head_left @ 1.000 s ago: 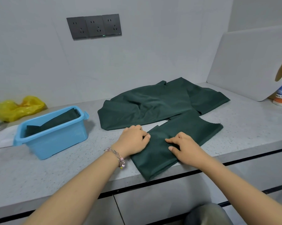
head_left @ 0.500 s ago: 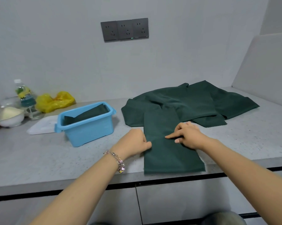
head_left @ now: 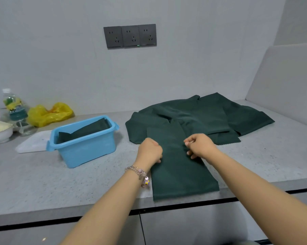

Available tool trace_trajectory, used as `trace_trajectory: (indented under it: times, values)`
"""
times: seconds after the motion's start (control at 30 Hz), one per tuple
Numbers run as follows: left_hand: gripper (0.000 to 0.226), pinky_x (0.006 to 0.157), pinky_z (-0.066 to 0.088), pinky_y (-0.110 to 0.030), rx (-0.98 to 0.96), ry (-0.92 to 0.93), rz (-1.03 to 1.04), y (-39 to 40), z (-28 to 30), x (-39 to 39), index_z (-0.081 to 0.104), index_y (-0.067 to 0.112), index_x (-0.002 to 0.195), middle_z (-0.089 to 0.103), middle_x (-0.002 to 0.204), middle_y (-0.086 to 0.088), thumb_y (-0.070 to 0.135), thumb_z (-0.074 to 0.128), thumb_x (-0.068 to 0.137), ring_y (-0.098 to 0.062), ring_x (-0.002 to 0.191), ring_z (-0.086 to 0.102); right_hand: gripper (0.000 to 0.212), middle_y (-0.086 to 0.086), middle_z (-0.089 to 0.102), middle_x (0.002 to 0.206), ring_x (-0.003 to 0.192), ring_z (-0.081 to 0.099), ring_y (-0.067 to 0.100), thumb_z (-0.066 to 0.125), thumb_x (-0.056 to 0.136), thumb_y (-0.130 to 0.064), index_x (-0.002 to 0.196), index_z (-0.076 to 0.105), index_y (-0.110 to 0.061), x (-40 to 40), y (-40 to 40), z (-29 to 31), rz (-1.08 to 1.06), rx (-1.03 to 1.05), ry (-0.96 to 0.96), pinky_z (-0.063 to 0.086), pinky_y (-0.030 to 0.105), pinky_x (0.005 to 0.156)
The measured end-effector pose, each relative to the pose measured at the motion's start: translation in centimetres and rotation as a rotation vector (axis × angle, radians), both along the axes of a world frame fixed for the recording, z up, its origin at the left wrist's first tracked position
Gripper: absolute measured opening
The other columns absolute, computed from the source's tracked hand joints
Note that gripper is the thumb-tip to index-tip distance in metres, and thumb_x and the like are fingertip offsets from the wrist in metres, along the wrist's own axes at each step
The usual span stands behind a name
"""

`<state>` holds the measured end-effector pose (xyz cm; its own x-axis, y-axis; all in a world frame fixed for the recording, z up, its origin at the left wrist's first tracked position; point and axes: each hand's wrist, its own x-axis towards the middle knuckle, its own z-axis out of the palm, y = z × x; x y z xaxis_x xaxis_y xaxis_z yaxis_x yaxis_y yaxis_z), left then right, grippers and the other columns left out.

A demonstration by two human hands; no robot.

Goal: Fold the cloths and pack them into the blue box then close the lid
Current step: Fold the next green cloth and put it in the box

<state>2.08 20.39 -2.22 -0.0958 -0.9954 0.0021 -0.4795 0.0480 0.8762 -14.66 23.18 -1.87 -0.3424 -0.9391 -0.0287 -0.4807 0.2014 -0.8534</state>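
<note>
The folded green cloth strip (head_left: pixel 181 167) lies at the counter's front edge, at 3 o'clock from the blue box (head_left: pixel 85 144). It looks soft and light; grip its long edges. Left hand (head_left: pixel 150 150) and right hand (head_left: pixel 199 145) now pinch those edges, where before they lay flatter.

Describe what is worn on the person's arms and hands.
Both forearms are bare, with no sleeves in view. The left hand has a beaded chain bracelet at the wrist, with small pink and yellow charms hanging from it. The right hand wears nothing visible.
</note>
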Motion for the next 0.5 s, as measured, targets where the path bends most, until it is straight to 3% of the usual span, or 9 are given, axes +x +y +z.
trace_trajectory:
  times: [0.1, 0.2, 0.37, 0.5]
  values:
    - [0.012, 0.065, 0.048, -0.031, -0.065, -0.103, 0.026, -0.3, -1.5, -0.2, 0.042, 0.014, 0.079, 0.058, 0.087, -0.012, 0.002, 0.041, 0.079, -0.028, 0.075, 0.055, 0.017, 0.004, 0.056, 0.06, 0.042, 0.054, 0.012, 0.049, 0.093, -0.004, 0.078, 0.054, -0.011, -0.5, -0.9, -1.8, -0.053, 0.004, -0.083, 0.049, 0.021, 0.047]
    - [0.009, 0.061, 0.034, -0.026, -0.128, -0.233, 0.039, -1.5, -1.7, -0.5, 0.042, 0.01, 0.092, 0.047, 0.1, -0.008, 0.005, 0.044, 0.085, -0.021, 0.079, 0.044, 0.006, 0.004, 0.057, 0.066, 0.035, 0.053, 0.011, 0.05, 0.091, -0.002, 0.091, 0.051, -0.008, -0.9, -2.0, -2.5, -0.102, -0.024, -0.19, 0.049, 0.021, 0.042]
    - [0.016, 0.077, 0.052, -0.038, -0.107, -0.244, 0.152, -3.7, -1.9, -0.4, 0.045, 0.003, 0.106, 0.049, 0.113, -0.021, 0.01, 0.044, 0.091, -0.037, 0.08, 0.063, 0.03, 0.001, 0.057, 0.078, 0.044, 0.057, 0.014, 0.051, 0.092, -0.005, 0.121, 0.045, -0.004, -0.9, -3.5, -2.7, -0.15, -0.019, -0.24, 0.052, 0.024, 0.045]
    - [0.017, 0.055, 0.046, -0.027, -0.12, -0.215, 0.194, -5.1, -2.6, -0.3, 0.044, 0.01, 0.101, 0.059, 0.104, -0.018, 0.023, 0.051, 0.094, -0.02, 0.05, 0.058, 0.026, 0.001, 0.059, 0.06, 0.027, 0.049, 0.004, 0.055, 0.093, -0.014, 0.117, 0.054, -0.006, -0.9, -4.8, -3.2, -0.234, 0.0, -0.151, 0.04, 0.017, 0.038]
